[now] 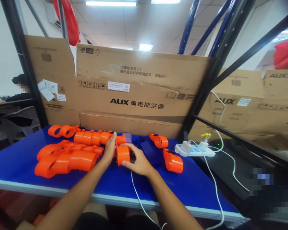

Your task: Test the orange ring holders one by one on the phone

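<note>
Blue table: hands on orange part

An orange plastic piece, short, glossy and tube-shaped with a rounded front face, stands near the middle of the blue tabletop, held between both hands. The left hand lies against its left side, fingers reaching up over its back edge. The right hand wraps its right side, thumb along its lower front edge. Its upper end meets a smaller orange block just behind it, which lies in line with a row of orange ribbed segments stretching left.
</note>
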### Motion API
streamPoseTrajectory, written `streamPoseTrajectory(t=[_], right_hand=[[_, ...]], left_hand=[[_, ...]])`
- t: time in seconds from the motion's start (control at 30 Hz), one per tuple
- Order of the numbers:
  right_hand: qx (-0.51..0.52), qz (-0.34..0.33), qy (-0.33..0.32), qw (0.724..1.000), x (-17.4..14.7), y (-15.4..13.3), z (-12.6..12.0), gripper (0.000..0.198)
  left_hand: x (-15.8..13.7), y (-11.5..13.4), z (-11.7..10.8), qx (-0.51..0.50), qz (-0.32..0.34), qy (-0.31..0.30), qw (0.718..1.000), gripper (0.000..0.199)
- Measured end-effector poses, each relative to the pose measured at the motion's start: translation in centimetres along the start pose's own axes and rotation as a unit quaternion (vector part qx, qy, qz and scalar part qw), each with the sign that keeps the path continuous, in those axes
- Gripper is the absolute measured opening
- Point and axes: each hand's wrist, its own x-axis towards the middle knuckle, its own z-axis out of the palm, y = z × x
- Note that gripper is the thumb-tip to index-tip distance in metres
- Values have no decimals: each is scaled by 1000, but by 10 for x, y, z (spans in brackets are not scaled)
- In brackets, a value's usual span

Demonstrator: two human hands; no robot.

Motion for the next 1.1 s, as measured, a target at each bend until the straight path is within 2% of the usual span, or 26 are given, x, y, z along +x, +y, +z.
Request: streamPoseTrajectory(t=[0.03, 0.07, 0.13, 0.2, 0.3, 0.47, 0.53, 0.6, 0.8, 0.97, 1.1], right_hand=[[19, 9, 26, 999, 1, 2, -2, 66], [36, 17, 58, 998, 2, 5, -4, 64], [58, 31, 125, 990, 3, 11, -8, 62], [62, 44, 166, 983, 4, 16, -10, 62], [63, 50, 170, 982, 4, 21, -8, 63], [71, 47, 147, 985, 4, 20, -5, 63], [75, 48, 146, 985, 4, 20, -5, 63], [78, 51, 145, 985, 4, 20, -6, 63], [101, 71, 130, 984, 5, 24, -4, 64], [137, 84, 136, 978, 7, 25, -1, 65], [146, 84, 136, 976, 9, 25, -1, 63]], left_hand=[[-1, 2, -1, 72, 53, 29, 996, 43], [-1, 5, -2, 158, 112, 59, 979, 40], [-2, 8, -5, 327, 207, 110, 916, 37], [-2, 10, -11, 453, 251, 140, 844, 45], [2, 8, -21, 563, 255, 145, 772, 55], [4, 8, -27, 687, 194, 134, 687, 48], [3, 10, -25, 715, 174, 123, 666, 47], [2, 12, -23, 726, 156, 106, 661, 51], [4, 8, -26, 715, 93, 62, 690, 56], [6, 7, -30, 681, 126, 58, 719, 57], [6, 10, -31, 623, 203, 80, 752, 52]])
